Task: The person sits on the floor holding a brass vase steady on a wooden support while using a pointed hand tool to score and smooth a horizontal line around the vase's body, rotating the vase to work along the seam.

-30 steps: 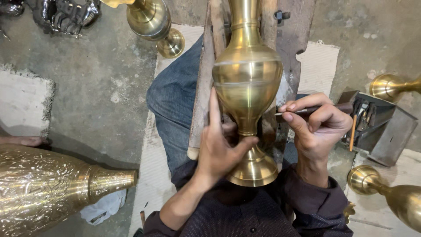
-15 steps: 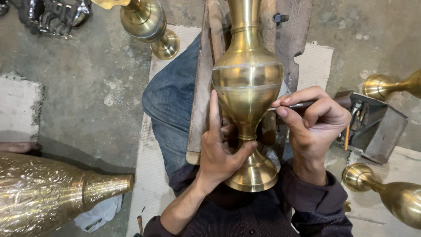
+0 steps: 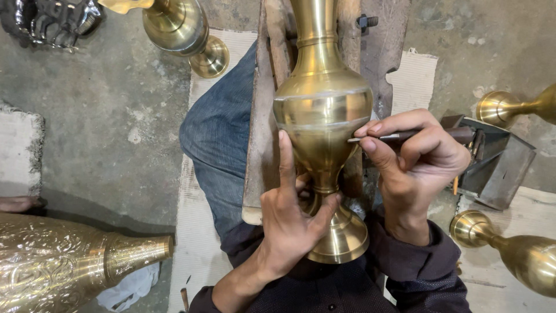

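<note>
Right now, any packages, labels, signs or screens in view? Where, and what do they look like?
None in view. Only a plain brass vase held by the left hand, a thin metal tool in the right hand, more brass vases and an open grey metal box on the concrete floor.

Brass vase (image 3: 322, 124) mouth beyond top edge — engraved vessel (image 3: 63, 269) cropped at left, bottom.

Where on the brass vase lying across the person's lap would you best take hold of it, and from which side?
Grip the brass vase at its narrow stem just above the flared foot, coming from the left, as the left hand does. The waist fits a closed hand; the belly looks too wide and smooth.
</note>
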